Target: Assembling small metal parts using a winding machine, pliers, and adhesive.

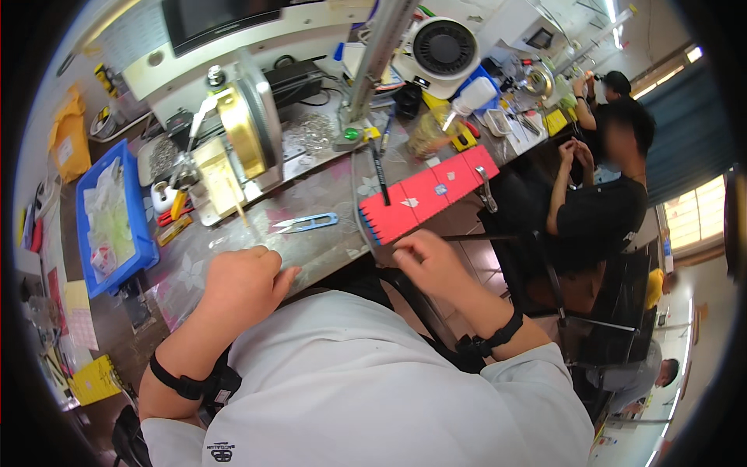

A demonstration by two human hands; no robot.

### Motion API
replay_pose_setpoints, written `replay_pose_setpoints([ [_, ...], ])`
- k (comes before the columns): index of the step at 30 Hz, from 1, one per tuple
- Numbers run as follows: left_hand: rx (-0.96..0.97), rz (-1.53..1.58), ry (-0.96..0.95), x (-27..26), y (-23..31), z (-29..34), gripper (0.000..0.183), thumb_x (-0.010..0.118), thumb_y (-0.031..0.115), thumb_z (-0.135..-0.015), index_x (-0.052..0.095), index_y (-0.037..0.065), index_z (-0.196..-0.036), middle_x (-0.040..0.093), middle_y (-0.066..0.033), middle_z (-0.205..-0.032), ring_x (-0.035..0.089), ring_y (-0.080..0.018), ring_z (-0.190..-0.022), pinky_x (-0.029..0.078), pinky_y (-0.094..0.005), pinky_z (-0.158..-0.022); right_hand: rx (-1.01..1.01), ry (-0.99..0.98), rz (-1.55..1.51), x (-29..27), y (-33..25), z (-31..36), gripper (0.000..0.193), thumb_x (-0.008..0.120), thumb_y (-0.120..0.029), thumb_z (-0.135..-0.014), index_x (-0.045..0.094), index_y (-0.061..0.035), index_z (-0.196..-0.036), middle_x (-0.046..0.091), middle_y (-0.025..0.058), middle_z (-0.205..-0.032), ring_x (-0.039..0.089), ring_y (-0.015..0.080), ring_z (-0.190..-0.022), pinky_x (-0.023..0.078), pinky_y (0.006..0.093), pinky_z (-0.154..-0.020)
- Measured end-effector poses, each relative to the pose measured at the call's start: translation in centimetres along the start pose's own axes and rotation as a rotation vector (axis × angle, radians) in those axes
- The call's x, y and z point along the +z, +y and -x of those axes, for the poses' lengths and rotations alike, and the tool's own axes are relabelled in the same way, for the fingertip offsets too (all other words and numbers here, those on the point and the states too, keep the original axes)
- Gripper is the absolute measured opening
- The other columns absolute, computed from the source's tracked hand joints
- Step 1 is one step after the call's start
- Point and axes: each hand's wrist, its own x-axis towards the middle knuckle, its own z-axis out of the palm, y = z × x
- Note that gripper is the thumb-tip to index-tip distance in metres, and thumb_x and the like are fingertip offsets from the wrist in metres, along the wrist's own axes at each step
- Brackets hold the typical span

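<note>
My left hand [244, 282] is closed at the near edge of the workbench. Its fingers curl under, its thumb points right, and anything inside is hidden. Just off the near left corner of a red board [428, 194], my right hand [433, 265] has its fingers bent in, slightly blurred. Whatever they may hold is too small to make out. Blue teeth line the board's left end, a black pen [379, 173] lies across that end, and a metal clip [486, 189] sits at its right end. Blue-handled thread snips [306, 224] lie on the bench beyond my hands.
A blue tray [145, 233] with plastic bags stands at the left. Behind are a machine with a gold wheel [241, 131], a metal post [380, 58] and a round white fan [443, 48]. Another person [603, 187] sits at the right, beside a chair.
</note>
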Motion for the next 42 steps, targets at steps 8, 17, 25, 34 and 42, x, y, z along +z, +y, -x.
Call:
replay_pose_setpoints([
  [8,0.205,0.088,-0.145,1.7,3.7,-3.5,0.027,0.068,0.026,-0.078,0.058,0.006,-0.063,0.057,-0.0091,-0.064,0.059,-0.0307,-0.061,0.046,-0.0408,-0.053,0.287,0.618,0.177,-7.2,12.0,-0.2,0.013,0.063,-0.015,-0.083,0.064,-0.0020,-0.082,0.060,0.0105,-0.080,0.060,0.0224,-0.073,0.047,0.0326,-0.066],
  [17,0.336,0.122,-0.225,3.0,6.1,-6.8,0.018,0.068,0.022,-0.078,0.062,0.006,-0.082,0.061,-0.0086,-0.084,0.060,-0.0291,-0.080,0.048,-0.0391,-0.070,0.039,0.577,0.449,-7.7,13.3,-1.9,0.009,0.066,-0.013,-0.074,0.064,-0.0043,-0.075,0.062,0.0096,-0.079,0.060,0.0291,-0.075,0.046,0.0406,-0.069],
  [25,0.491,0.069,-0.189,5.2,7.9,-10.0,0.034,0.065,0.021,-0.081,0.060,0.007,-0.112,0.060,-0.0065,-0.117,0.054,-0.0265,-0.108,0.044,-0.0378,-0.088,-0.072,0.635,0.583,-7.1,14.5,-2.5,0.009,0.066,-0.009,-0.074,0.057,-0.0071,-0.075,0.059,0.0078,-0.076,0.057,0.0292,-0.075,0.044,0.0425,-0.068],
  [34,0.451,0.224,-0.078,3.3,9.2,-10.5,0.027,0.066,0.015,-0.079,0.062,0.005,-0.103,0.063,-0.0091,-0.098,0.058,-0.0284,-0.092,0.047,-0.0389,-0.078,-0.254,0.412,0.322,-7.1,5.5,-1.4,0.011,0.065,-0.007,-0.067,0.055,-0.0094,-0.071,0.057,0.0054,-0.069,0.057,0.0274,-0.069,0.042,0.0390,-0.065],
  [42,0.561,0.283,-0.031,0.6,10.9,-8.9,0.017,0.069,0.005,-0.072,0.063,0.005,-0.087,0.062,-0.0082,-0.088,0.060,-0.0283,-0.082,0.047,-0.0373,-0.069,-0.433,0.200,0.168,-3.1,-1.2,0.8,0.021,0.072,-0.007,-0.062,0.059,-0.0089,-0.077,0.059,0.0042,-0.078,0.057,0.0228,-0.073,0.044,0.0344,-0.069],
])
